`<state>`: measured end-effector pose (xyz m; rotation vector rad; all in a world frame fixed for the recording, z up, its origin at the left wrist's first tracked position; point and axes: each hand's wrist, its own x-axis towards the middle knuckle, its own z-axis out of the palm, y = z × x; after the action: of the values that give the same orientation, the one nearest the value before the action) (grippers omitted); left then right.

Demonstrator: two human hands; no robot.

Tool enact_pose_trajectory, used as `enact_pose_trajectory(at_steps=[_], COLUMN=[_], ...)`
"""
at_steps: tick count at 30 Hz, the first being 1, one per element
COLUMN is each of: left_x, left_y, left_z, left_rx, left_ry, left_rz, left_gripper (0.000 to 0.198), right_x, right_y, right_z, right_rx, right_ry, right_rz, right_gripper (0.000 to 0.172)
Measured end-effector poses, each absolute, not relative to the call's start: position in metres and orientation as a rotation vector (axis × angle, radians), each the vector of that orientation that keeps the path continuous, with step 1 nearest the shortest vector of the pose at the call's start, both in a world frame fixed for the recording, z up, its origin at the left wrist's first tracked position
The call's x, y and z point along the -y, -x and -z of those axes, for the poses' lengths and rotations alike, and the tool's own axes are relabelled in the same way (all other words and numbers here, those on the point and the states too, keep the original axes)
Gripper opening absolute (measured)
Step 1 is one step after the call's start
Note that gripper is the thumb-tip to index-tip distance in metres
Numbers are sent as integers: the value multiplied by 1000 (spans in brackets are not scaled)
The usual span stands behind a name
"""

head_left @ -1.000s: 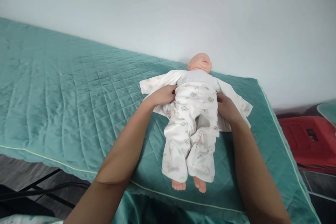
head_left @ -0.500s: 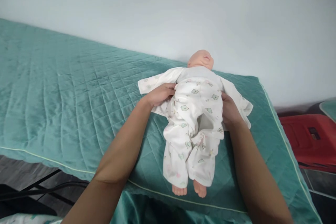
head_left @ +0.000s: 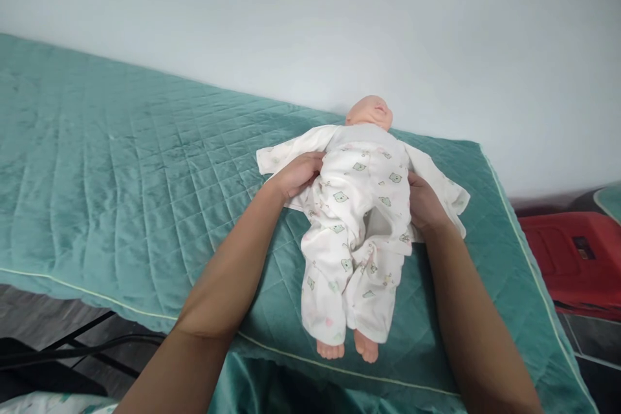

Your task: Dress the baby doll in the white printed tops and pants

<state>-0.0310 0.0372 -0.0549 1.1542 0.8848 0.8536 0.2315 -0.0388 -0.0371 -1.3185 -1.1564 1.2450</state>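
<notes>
A baby doll (head_left: 369, 111) lies on its back, its head toward the wall and its bare feet toward me. White baby trousers (head_left: 361, 187) with a small animal print cover its legs and reach up over the belly. Under them is a white baby top (head_left: 310, 140), its sleeves spread to both sides. My left hand (head_left: 301, 174) is closed at the left edge of the trousers by the waist. On the opposite side my right hand (head_left: 425, 204) grips the trousers' edge, its fingertips partly hidden behind the cloth.
A green quilted cover (head_left: 136, 174) lies over the table, which stands against a pale wall (head_left: 291, 19). To the right, lower down, is a red plastic object (head_left: 567, 252). Black metal legs (head_left: 72, 343) show below the table's front left edge.
Both hands stay at the sides of the trousers. The doll's head and feet have shifted very slightly; otherwise the scene looks the same.
</notes>
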Motion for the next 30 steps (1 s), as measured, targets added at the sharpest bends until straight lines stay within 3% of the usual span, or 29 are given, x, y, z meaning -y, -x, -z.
enact_pose_trajectory(at_steps=[6,17,26,30], left_x=[-36,-32,-34,-30], left_y=[27,32,26,24], left_z=[56,42,43,35], left_rx=[-868,-1189,-1157,-1046], left_ry=[-1207,-1699,-1683,-1839], left_rz=[-787,-816,-1185,-1257], left_gripper=[29,18,14,16], right_x=[38,30,31,35], right_y=[-229,-244,-237,-230], right_z=[36,59,53,44], right_rx=[1192,1163,1243,1299], right_ry=[1418,1421,1422,1380], right_rz=[-1152,-934,-515,-523], right_gripper=[31,36,17,16])
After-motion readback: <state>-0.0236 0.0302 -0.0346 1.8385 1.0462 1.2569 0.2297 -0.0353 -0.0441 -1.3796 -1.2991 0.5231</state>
